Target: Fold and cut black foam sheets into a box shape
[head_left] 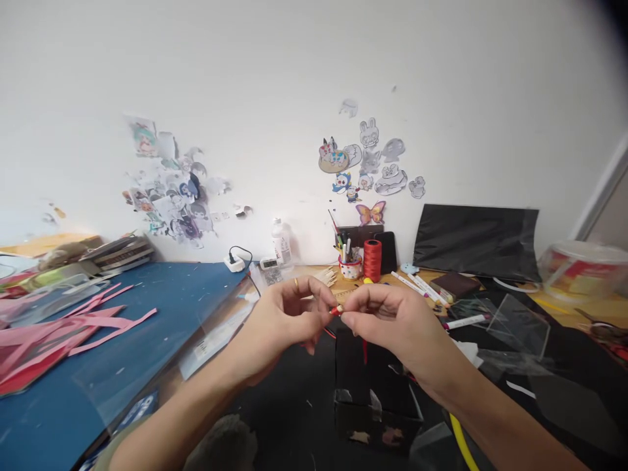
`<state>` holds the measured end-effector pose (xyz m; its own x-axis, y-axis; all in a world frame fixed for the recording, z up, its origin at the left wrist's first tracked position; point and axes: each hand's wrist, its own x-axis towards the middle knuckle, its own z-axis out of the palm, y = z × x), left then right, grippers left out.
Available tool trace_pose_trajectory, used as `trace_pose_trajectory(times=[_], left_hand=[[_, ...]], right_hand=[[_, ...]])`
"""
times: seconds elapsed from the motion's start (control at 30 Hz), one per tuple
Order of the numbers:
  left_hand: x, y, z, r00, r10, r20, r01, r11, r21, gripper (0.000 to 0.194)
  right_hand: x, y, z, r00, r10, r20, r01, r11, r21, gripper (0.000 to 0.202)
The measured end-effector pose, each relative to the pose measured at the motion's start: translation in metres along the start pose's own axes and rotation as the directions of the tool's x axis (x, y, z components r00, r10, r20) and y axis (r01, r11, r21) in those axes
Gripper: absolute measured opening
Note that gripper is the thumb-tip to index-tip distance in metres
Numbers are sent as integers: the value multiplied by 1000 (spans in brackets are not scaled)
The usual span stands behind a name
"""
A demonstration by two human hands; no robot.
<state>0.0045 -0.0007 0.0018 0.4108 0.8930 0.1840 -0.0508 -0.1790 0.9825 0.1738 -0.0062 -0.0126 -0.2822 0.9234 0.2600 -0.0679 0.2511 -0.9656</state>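
Note:
Between the fingertips of both hands is a small red and cream piece (338, 309), too small to identify. My left hand (289, 317), with a gold-coloured ring on one finger, pinches it from the left. From the other side, the thumb and forefinger of my right hand (392, 317) close on it. A short red strand (365, 352) hangs below my right hand; where its upper end goes is hidden. Beneath the hands stands a black box (367, 376) with clear tape and small stickers on its front.
Behind the hands are a red thread spool (372, 260), a pen cup (350, 267) and a white bottle (279, 242). Markers (417, 288) and clear plastic sheets (520, 325) lie to the right. Pink strips (98, 327) spread over the blue surface (161, 347) at left.

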Motion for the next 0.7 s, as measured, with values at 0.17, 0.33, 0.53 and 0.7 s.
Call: trace_pose_trajectory(times=[0.17,0.33,0.53,0.7], left_hand=[[0,-2,2,1000,11,-2,-11,1000,5,13],[-1,-3,2,1000,14,-12,-14,1000,3,11],[-5,-3,4,998,62,-32,-61,998,34,11],[-5,-3,5,997,55,-52,-56,998,-11,12]], right_hand=[[0,0,-1,1000,14,16,-14,1000,12,7],[0,3,0,1000,10,0,-10,1000,5,4],[-5,-5,5,997,-63,-53,57,992,-114,6],[-8,-11,5,996,-75,-53,66,988,-142,7]])
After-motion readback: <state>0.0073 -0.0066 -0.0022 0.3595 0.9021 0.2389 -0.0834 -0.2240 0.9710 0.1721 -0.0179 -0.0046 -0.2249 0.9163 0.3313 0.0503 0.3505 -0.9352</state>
